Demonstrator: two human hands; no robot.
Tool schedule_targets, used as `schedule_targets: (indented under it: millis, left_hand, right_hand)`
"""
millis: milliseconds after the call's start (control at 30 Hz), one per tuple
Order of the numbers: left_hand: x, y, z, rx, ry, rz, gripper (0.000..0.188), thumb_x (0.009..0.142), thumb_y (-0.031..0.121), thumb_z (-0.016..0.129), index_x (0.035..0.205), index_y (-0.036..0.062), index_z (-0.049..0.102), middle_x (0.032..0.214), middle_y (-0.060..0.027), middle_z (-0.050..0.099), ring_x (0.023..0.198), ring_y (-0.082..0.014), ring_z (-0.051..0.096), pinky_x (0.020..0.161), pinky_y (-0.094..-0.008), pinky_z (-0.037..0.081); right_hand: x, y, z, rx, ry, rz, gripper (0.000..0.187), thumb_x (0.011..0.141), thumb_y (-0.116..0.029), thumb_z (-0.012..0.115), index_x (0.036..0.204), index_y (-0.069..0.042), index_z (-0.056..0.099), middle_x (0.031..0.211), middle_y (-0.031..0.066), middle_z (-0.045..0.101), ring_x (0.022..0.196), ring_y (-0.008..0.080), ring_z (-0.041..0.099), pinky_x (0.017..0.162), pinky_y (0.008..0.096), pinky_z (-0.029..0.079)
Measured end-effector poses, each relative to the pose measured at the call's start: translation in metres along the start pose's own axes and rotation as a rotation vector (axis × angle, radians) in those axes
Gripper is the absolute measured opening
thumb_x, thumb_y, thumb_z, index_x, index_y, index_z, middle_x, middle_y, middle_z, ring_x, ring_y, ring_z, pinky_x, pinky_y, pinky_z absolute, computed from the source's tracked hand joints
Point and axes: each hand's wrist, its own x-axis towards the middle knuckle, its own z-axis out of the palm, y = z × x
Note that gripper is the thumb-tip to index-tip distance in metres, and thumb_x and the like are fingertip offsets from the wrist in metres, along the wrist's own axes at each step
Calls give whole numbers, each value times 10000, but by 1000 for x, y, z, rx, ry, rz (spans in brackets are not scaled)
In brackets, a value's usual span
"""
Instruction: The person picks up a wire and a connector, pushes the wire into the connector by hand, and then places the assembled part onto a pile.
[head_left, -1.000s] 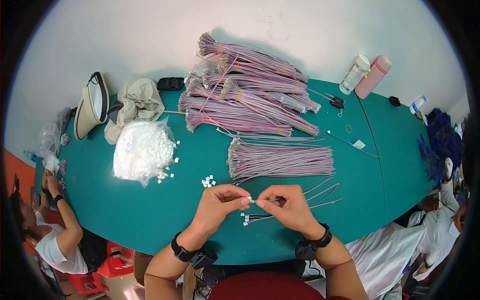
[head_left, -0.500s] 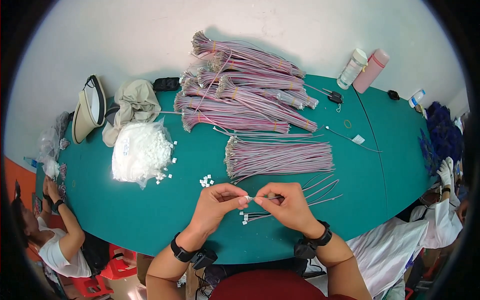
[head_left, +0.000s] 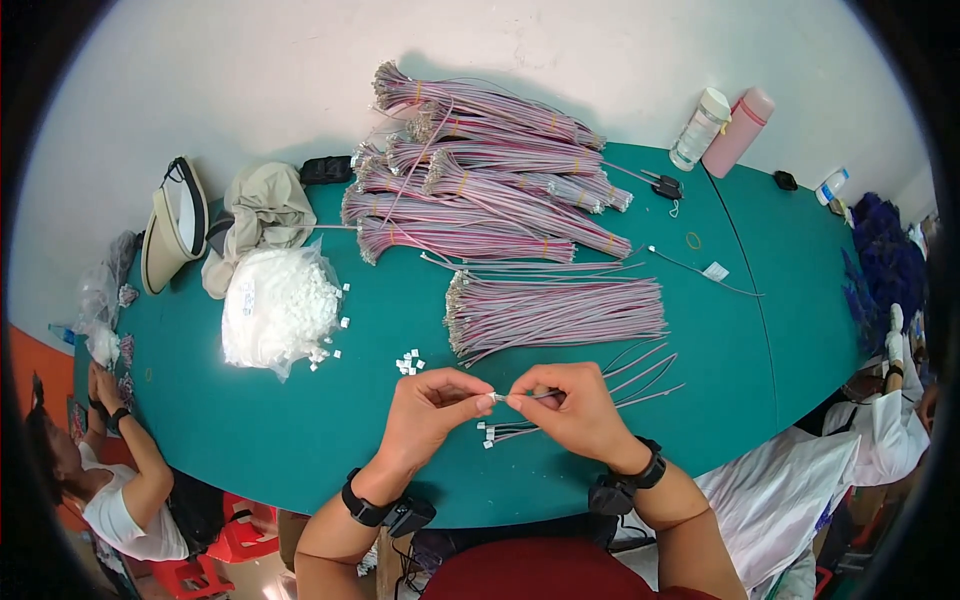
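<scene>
My left hand pinches a small white connector between thumb and forefinger. Facing it, my right hand grips a thin grey cable close to its end, where it meets the connector. My fingertips partly cover the joint, so how far the cable sits inside cannot be seen. Under and beside my right hand lie several cables with white connectors on their left ends. A little pile of loose white connectors rests just beyond my left hand.
Ahead lies a loose row of grey-pink cables, with tied cable bundles stacked behind. A clear bag of white connectors stands left. Bottles, keys and a visor edge the green table. People sit at both sides.
Both hands keep the same pinch on the connector and cable, with barely any movement. The whole view has shifted slightly.
</scene>
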Motion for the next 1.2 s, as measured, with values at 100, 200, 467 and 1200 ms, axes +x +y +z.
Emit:
schedule_targets:
  millis: [100, 200, 467, 1200]
  left_hand:
    - [0, 1, 0, 20, -3, -6, 126, 792, -10, 733, 907, -28, 683, 842, -105, 698, 754, -154, 668, 716, -260, 541]
    - [0, 1, 0, 34, -5, -12, 126, 790, -13, 734, 906, -27, 687, 842, -103, 698, 755, -152, 668, 717, -258, 540]
    - [-1, 1, -1, 128, -12, 51, 115, 789, -7, 736, 897, -18, 698, 830, -90, 695, 752, -144, 662, 712, -253, 535]
    - [2, -2, -2, -93, -38, -86, 144, 800, 15, 731, 924, -25, 670, 836, -98, 687, 744, -151, 653, 707, -260, 524]
  right_hand:
    - [0, 1, 0, 2, 1, -3, 67, 797, -63, 716, 816, -13, 675, 527, -29, 411, 487, 39, 305, 442, 247, 226]
    - [0, 2, 0, 4, -1, -8, 66, 797, -62, 715, 819, -15, 675, 529, -28, 412, 488, 40, 301, 442, 250, 224]
    - [1, 5, -3, 20, -53, 38, 58, 800, -60, 713, 824, -22, 676, 544, -43, 426, 500, 32, 300, 450, 245, 219]
    - [2, 4, -4, 129, -100, 107, 85, 820, -105, 705, 836, -26, 678, 536, -62, 363, 512, 31, 278, 458, 246, 216]
